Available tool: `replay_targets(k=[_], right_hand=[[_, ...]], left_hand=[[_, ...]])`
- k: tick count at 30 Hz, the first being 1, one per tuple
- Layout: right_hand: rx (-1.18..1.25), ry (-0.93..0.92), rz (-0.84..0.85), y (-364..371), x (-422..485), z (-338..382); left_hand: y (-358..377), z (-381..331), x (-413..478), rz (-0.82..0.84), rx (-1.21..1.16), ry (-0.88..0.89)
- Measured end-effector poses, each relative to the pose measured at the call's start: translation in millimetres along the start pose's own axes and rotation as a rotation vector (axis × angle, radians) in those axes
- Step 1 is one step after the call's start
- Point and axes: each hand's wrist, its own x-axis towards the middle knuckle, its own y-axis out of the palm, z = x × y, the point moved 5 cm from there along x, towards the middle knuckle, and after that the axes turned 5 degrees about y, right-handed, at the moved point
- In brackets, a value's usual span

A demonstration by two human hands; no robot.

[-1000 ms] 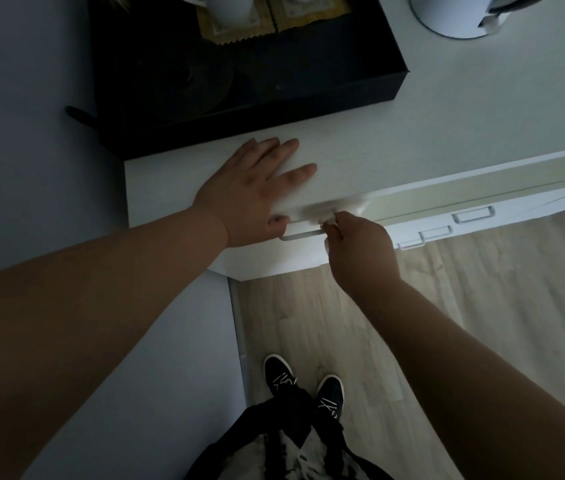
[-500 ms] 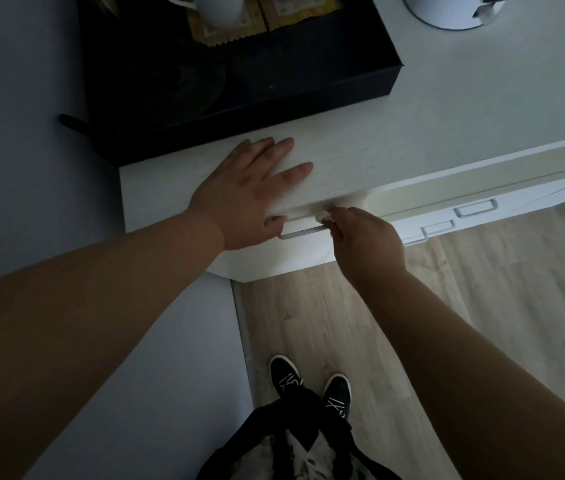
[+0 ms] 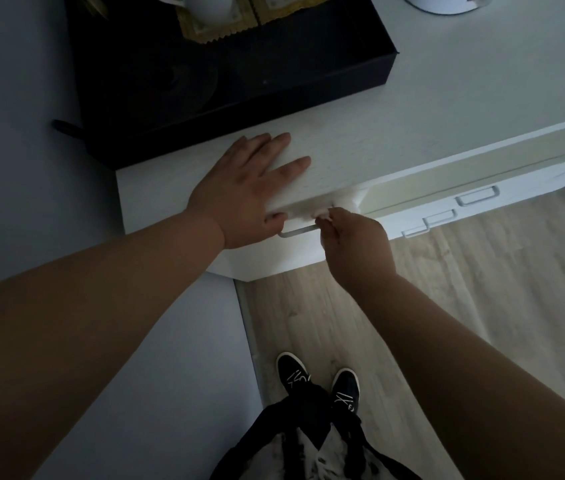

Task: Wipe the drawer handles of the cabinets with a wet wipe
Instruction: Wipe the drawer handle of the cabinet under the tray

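A white cabinet [image 3: 412, 126] stands in front of me with its top drawer slightly pulled out. My left hand [image 3: 243, 195] lies flat on the cabinet top at its front edge, fingers straight, thumb hooked under the edge. My right hand [image 3: 354, 240] pinches a white wet wipe [image 3: 324, 213] against the right end of the top drawer's metal handle [image 3: 296, 232]. Most of the wipe is hidden inside the hand. Two lower handles, one [image 3: 477, 195] further right and one [image 3: 428, 223] nearer, show below.
A black tray [image 3: 343, 67] holding a white mug [image 3: 205, 6] and yellow mats sits at the back left of the cabinet top. A white round appliance [image 3: 447, 3] stands at the back right. Grey wall lies to the left, wood floor and my shoes [image 3: 319, 379] below.
My right hand with the wipe has shifted slightly along the right end of the top handle. The left hand has stayed flat on the cabinet top.
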Motion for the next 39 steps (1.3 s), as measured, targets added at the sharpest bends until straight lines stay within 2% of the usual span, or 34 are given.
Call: replay_targets(k=[5, 10, 13, 15, 17, 21, 28, 31, 33, 35, 39], right_hand=[[-0.188, -0.025, -0.016, -7, 2, -1], [-0.016, 0.149, 0.022, -1, 7, -2], [-0.041, -0.011, 0.052, -14, 13, -5], [-0.126, -0.158, 0.011, -19, 12, -2], [-0.142, -0.220, -0.040, -19, 10, 0], [-0.114, -0.182, -0.103, -18, 5, -3], [-0.235, -0.095, -0.028, -13, -1, 6], [-0.122, 0.019, 0.015, -4, -3, 12], [-0.058, 0.013, 0.107, -3, 0, 18], [-0.117, -0.010, 0.172, -10, 10, 18], [-0.340, -0.048, 0.092, -19, 12, 7]], left_hand=[[0, 0, 0, -0.015, 0.003, 0.005], [-2, 0, -1, -0.010, 0.018, 0.013], [-2, 0, -1, -0.016, 0.005, 0.014], [-1, 0, 0, -0.009, 0.014, 0.010], [-1, -2, 0, -0.009, 0.028, 0.006], [1, -3, 1, 0.015, 0.088, -0.011], [1, -4, 0, 0.002, 0.076, 0.004], [1, -4, 0, 0.019, 0.076, -0.002], [0, -4, 0, 0.019, 0.065, 0.001], [1, -4, 0, 0.015, 0.054, 0.004], [1, -3, -1, -0.006, 0.043, 0.007]])
